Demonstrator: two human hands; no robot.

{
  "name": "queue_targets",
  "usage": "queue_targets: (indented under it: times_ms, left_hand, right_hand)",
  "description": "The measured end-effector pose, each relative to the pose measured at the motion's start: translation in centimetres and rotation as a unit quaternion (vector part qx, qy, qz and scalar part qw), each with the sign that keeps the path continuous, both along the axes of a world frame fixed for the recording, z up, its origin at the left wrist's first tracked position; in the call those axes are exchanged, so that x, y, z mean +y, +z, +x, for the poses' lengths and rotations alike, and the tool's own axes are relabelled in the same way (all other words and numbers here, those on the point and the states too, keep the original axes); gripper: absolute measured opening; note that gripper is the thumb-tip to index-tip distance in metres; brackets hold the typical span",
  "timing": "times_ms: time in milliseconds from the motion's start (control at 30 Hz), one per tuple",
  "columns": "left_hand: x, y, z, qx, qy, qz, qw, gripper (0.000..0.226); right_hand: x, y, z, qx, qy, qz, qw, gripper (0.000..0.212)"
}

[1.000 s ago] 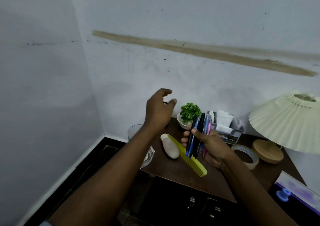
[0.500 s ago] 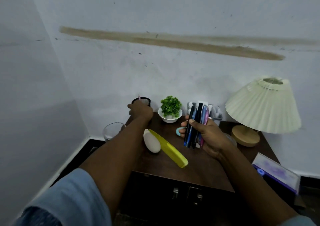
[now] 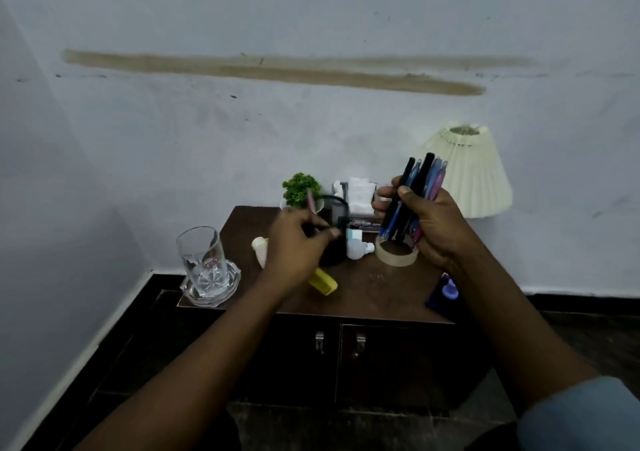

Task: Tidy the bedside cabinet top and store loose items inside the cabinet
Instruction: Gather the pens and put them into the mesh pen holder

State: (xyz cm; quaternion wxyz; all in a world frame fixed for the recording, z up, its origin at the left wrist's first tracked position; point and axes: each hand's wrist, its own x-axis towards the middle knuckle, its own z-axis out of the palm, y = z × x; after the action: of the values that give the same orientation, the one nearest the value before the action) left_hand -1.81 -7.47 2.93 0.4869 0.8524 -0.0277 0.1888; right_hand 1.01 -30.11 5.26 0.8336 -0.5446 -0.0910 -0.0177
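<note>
- Pale, scuffed wall with a long brown streak backs a dark bedside cabinet (image 3: 363, 286), whose two doors (image 3: 294, 364) are closed.
- A bundle of pens (image 3: 417, 194), black, blue and pink, is held above the right rear of the cabinet top. Their long axis is nearly upright, with the upper ends leaning slightly right and the lower ends pointing down over a tape roll (image 3: 396, 256).
- The right hand (image 3: 441, 232) is clenched round the bundle's middle.
- The left hand (image 3: 294, 248), apart from the right and blurred, curls its fingers round a black cup (image 3: 336, 253). A pink pen (image 3: 311, 201) sticks up beside it, tilted left.
- Just beside the cup lies a small white-and-teal bottle (image 3: 355, 246). A white bottle (image 3: 259, 249) and a yellow comb (image 3: 323, 281) lie partly under the left hand.
- At the back are a potted plant (image 3: 300, 187), a tissue holder (image 3: 360, 194) and a pleated lamp (image 3: 471, 173).
- A drinking glass (image 3: 201, 256) stands at the front left corner.
</note>
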Motion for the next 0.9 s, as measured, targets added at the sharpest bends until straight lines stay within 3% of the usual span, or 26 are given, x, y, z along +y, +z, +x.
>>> queue_targets:
  times_ms: [67, 167, 267, 600, 667, 800, 900]
  left_hand:
    - [-2.1, -1.3, -1.7, 0.006, -0.059, -0.020, 0.998, 0.027]
    - [-3.9, -2.4, -2.8, 0.018, -0.130, -0.079, 0.988, 0.059]
    - [-4.8, -3.2, -3.0, 0.016, -0.133, -0.072, 0.988, 0.086]
    - [-5.4, -5.3, -2.1, 0.065, -0.157, -0.034, 0.985, 0.106]
    - [-5.1, -5.5, -1.9, 0.071, -0.172, -0.028, 0.982, 0.102]
    - [-5.0, -5.0, -1.0, 0.085, -0.174, -0.096, 0.976, 0.065]
    - [-5.2, -4.8, -0.1, 0.076, -0.157, -0.110, 0.979, 0.050]
  right_hand:
    - [-0.8, 0.4, -0.7, -0.008, -0.026, 0.031, 0.999, 0.014]
    - [-1.9, 0.1, -1.6, 0.002, -0.053, 0.063, 0.997, 0.012]
    - [-2.0, -0.8, -2.0, 0.017, -0.076, 0.073, 0.994, 0.015]
    - [2.0, -2.5, -0.3, 0.070, -0.054, 0.083, 0.993, 0.016]
    - [2.8, -2.8, 0.0, 0.075, -0.060, 0.089, 0.991, 0.015]
    - [3.3, -3.2, 0.6, 0.079, -0.076, 0.070, 0.992, 0.011]
    - [3.3, -3.3, 0.7, 0.080, -0.073, 0.049, 0.993, 0.011]
